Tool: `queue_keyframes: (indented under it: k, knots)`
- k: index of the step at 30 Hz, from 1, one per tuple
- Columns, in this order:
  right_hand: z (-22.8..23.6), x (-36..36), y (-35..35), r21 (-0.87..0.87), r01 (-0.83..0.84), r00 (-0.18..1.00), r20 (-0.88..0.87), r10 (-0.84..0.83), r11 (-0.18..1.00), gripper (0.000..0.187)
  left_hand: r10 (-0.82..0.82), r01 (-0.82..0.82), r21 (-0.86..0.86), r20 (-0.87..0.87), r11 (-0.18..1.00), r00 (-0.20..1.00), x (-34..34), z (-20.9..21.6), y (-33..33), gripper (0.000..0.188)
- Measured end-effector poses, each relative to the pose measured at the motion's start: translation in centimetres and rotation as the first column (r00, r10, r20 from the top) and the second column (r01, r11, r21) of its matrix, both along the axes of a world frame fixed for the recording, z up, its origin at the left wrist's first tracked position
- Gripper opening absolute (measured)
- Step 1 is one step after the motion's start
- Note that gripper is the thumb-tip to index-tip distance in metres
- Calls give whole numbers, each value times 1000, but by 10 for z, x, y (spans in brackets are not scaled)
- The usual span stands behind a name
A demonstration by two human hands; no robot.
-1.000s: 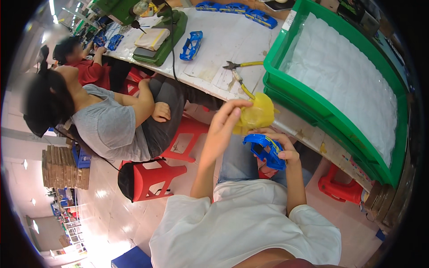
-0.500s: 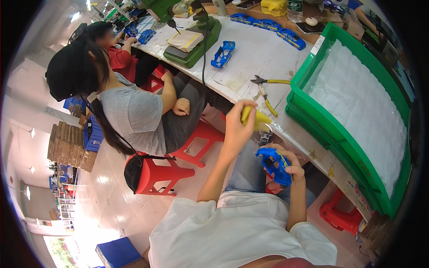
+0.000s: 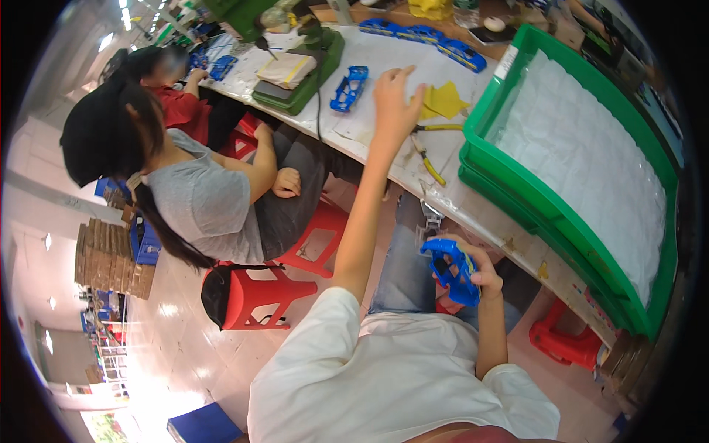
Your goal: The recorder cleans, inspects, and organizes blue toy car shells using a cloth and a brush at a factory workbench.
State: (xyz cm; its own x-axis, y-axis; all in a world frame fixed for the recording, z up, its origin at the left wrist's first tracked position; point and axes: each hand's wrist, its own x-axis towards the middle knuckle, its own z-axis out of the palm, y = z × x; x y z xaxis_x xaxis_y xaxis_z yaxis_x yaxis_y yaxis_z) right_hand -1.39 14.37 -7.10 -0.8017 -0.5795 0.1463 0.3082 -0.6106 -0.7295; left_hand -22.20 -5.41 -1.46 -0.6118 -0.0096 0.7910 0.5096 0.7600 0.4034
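Observation:
My left hand [image 3: 396, 103] is stretched out over the white worktable [image 3: 377, 129], fingers apart and holding nothing. Right beside its thumb, a crumpled yellow cloth [image 3: 444, 100] lies on the tabletop. A single blue toy car body shell [image 3: 348, 89] rests just left of that hand. Over my lap, my right hand [image 3: 484, 273] grips another blue toy car shell [image 3: 452, 272] by its side, with the window openings showing. Yellow-handled cutting pliers [image 3: 439, 128] and a second yellow-handled hand tool [image 3: 428, 164] lie between the cloth and the table's near edge.
A green plastic crate [image 3: 473, 159] lined with white padding stands on the right. Blue car shells [image 3: 421, 35] line the table's back. A green drill press [image 3: 310, 70] stands to the left, near a seated co-worker in grey [image 3: 196, 192]. Red stools [image 3: 258, 299] stand on the floor.
My left hand has moved forward from above my lap to the table and let go of the yellow cloth, now lying there. The right hand still holds its car shell in nearly the same place.

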Motion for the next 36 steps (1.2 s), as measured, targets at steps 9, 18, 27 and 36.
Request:
queue_keyframes:
  k: [9,18,27,36]
  knots:
    - [-11,-15,-11,-190,74,929,371,2,979,76,-625,121,862,254,493,738,193,-22,26,24]
    - [-3,-16,-30,-126,9,971,237,21,992,74,-705,23,982,118,186,699,203,-39,22,12]
    - [6,-48,-46,-371,55,965,259,46,927,59,-161,29,742,107,670,981,209,-32,7,19]
    - [0,-98,-63,-269,11,964,260,61,963,50,64,-76,-238,-58,968,996,217,-17,25,34]
